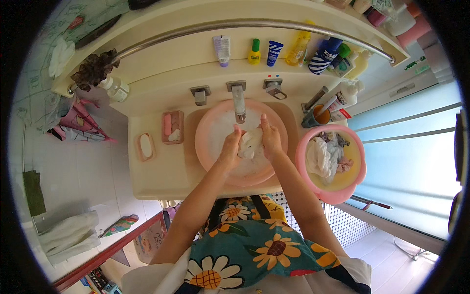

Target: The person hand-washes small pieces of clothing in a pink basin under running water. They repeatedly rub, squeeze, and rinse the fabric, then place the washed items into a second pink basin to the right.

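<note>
A bunched white wet cloth [251,144] is gripped between my left hand [231,147] and my right hand [271,139], thumbs pointing up toward the faucet. Both hands are above a round pink basin [204,147] of cloudy, sudsy water, which stands in the sink. Just beyond my hands is the metal faucet spout [239,104]; whether water runs from it I cannot tell. To the right, a pink tub [361,158] holds several crumpled cloths [318,158], white, grey and pinkish.
On the left of the counter lie a soap dish with a white bar [146,145] and a pink lidless box [180,126]. A blue-grey cup [312,119] with a toothbrush stands at the right. Tubes and bottles [323,58] line the ledge under a metal rail [257,24].
</note>
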A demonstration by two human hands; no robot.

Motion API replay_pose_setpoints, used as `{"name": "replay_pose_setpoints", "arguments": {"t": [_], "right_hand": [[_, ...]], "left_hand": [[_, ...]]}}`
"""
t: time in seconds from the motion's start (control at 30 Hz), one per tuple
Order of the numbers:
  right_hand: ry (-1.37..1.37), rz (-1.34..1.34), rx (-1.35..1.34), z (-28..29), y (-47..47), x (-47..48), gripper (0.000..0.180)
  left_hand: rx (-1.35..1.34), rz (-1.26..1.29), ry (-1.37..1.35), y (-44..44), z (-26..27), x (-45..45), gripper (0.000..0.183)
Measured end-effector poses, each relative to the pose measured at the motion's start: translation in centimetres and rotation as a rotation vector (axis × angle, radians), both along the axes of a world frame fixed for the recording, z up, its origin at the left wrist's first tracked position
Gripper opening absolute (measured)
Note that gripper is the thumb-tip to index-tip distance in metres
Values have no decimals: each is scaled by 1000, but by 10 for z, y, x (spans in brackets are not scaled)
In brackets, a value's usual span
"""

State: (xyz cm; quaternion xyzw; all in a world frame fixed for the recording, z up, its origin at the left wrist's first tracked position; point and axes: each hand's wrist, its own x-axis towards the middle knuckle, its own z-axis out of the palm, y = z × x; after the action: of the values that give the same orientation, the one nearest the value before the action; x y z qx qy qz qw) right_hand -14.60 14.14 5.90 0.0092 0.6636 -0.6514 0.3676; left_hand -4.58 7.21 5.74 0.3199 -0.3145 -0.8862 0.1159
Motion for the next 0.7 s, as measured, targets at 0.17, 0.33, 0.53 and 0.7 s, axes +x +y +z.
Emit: {"name": "replay_pose_setpoints", "arguments": {"t": [0.17, 0.33, 0.53, 0.7], "right_hand": [[326, 117, 61, 16, 2, 20, 46], [1343, 359, 271, -4, -9, 35, 39], [1513, 481, 280, 13, -13, 36, 32], [1530, 555, 412, -12, -11, 27, 27]], "left_hand": [[-282, 69, -71, -3, -13, -4, 31], [99, 181, -33, 8, -39, -13, 28], [-850, -108, 159, -7, -68, -7, 22], [216, -1, -186, -5, -60, -3, 22]]}}
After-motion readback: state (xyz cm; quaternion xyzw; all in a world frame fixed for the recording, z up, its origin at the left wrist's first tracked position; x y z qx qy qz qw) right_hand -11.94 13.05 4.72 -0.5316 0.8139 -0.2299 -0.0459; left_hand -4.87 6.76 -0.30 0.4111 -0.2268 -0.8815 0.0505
